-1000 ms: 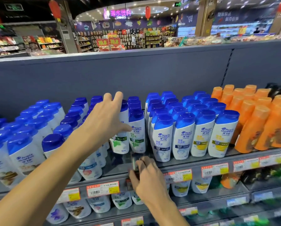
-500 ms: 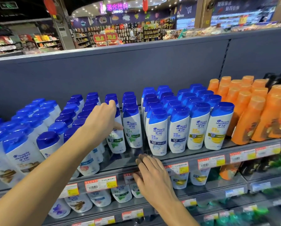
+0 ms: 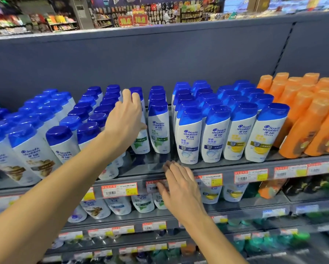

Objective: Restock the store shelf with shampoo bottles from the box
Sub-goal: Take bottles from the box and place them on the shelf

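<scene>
From our head view, our left hand (image 3: 124, 119) curls its fingers (image 3: 127, 96) around a green-label shampoo bottle (image 3: 140, 138) on the top shelf (image 3: 236, 165). Our right hand (image 3: 180, 185), fingers relaxed, touches the shelf edge. Four front bottles stand right of the green pair.

A shop: shampoo bottles (image 3: 188, 136) in rows, price tags (image 3: 119, 189) (blurred, likely barcoded) along shelf edge (image 3: 255, 166).
</scene>
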A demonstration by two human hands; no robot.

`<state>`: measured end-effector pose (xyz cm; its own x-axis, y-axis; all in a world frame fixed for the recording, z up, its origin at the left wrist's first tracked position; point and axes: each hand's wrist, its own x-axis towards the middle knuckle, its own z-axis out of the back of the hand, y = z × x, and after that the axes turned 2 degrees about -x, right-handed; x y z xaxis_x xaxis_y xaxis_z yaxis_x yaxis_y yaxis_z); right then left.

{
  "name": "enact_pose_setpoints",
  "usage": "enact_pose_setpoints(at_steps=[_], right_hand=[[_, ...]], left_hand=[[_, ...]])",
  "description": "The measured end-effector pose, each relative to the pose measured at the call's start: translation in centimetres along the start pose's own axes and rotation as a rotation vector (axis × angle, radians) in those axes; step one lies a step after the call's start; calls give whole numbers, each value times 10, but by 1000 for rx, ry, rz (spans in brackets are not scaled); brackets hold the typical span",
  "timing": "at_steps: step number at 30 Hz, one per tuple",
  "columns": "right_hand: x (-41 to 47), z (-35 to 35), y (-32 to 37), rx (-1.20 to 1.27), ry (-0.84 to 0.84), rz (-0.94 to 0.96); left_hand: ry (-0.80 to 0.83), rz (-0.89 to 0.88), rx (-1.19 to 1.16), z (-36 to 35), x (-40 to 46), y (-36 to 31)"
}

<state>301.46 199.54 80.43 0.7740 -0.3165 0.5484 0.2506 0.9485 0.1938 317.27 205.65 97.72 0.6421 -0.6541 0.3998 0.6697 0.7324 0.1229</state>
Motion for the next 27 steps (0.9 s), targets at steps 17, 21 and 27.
enact_pose_setpoints(at_steps=[17,21,27], right_hand=[[-2,16,57,368,6,52],[-46,7,142,732,244,122],[-183,-82,268,778,954,78]], left_hand=[[-312,-37,-83,46,-217,45],[-11,251,-78,3,-341,100],[416,602,-91,-58,-526,175]])
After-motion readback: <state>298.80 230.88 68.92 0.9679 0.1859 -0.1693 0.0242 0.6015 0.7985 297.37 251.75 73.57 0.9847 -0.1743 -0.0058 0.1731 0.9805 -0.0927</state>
